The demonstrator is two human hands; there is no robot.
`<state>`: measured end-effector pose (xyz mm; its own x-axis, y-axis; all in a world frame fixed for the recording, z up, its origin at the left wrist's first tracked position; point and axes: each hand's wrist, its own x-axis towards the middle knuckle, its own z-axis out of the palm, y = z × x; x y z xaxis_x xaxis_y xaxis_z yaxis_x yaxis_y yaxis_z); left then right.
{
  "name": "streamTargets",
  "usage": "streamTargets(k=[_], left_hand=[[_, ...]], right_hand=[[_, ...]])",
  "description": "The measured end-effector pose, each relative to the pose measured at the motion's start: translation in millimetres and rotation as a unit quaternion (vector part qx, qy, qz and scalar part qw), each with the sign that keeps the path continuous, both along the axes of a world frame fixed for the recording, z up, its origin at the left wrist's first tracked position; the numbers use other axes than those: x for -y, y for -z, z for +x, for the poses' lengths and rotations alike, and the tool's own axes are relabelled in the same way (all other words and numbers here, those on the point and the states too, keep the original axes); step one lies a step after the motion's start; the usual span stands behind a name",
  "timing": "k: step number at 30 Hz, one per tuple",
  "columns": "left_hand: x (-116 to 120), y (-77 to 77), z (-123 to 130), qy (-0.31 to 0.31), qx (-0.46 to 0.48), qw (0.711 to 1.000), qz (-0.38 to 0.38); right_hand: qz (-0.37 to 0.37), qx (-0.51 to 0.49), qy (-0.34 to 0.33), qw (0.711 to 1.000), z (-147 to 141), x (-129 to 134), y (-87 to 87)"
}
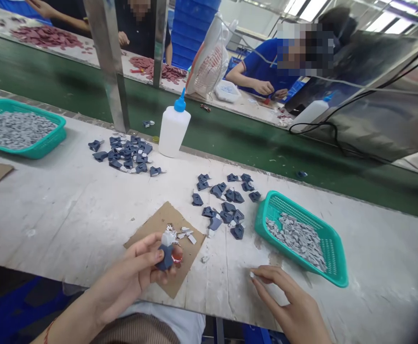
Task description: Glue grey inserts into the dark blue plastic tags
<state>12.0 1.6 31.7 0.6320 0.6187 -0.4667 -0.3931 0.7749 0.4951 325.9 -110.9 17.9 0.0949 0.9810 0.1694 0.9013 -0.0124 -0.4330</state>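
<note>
My left hand [140,267] is closed on a dark blue plastic part [164,258], with a pale grey piece [166,238] at its top. It is above a brown cardboard sheet [180,282], where several small grey pieces [187,234] lie beside a shiny clear patch [171,229]. Something glossy and red [176,258] shows by the fingers; I cannot make out what it is. To the right, my right hand [288,296] pinches a tiny whitish piece [252,274] between thumb and forefinger, low over the table. Several dark blue parts [226,206] are scattered beyond the cardboard.
A green basket [340,267] of small grey pieces stands right; another green basket [47,149] is far left. A white bottle with a blue cap [174,129] stands near more blue parts [126,154]. Behind runs a green belt [223,141]; co-workers [262,67] sit across it.
</note>
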Motion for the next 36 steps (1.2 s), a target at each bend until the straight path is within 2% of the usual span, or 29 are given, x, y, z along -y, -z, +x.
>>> streamTargets(k=[3, 8, 12, 17, 23, 26, 32, 36], left_hand=[[2, -2.0, -11, -0.003, -0.036, 0.999, 0.021], [5, 5.6, -20, -0.021, -0.146, 0.984, 0.105], [7, 12.2, -25, -0.006, -0.162, 0.982, 0.097], [10, 15.9, -32, 0.021, -0.130, 0.991, 0.032], [9, 19.5, -36, 0.009, -0.074, 0.997, -0.013], [8, 19.5, -37, 0.000, -0.080, 0.997, -0.022], [9, 22.7, -33, -0.026, -0.122, 0.992, -0.004], [9, 27.8, -27, -0.058, -0.143, 0.986, 0.056]], right_hand=[[0.005, -0.058, 0.011, 0.998, -33, -12, -8.8], [0.004, -0.144, -0.042, 0.989, -99, -39, -19.8], [-0.024, -0.156, -0.085, 0.984, -129, -56, -21.4], [-0.070, -0.099, -0.125, 0.985, -139, -69, -18.4], [-0.068, -0.032, -0.144, 0.987, -144, -75, -20.2], [-0.072, -0.011, -0.146, 0.987, -147, -78, -22.2], [-0.070, -0.009, -0.139, 0.988, -150, -80, -22.4], [-0.081, -0.037, -0.129, 0.988, -151, -81, -24.0]])
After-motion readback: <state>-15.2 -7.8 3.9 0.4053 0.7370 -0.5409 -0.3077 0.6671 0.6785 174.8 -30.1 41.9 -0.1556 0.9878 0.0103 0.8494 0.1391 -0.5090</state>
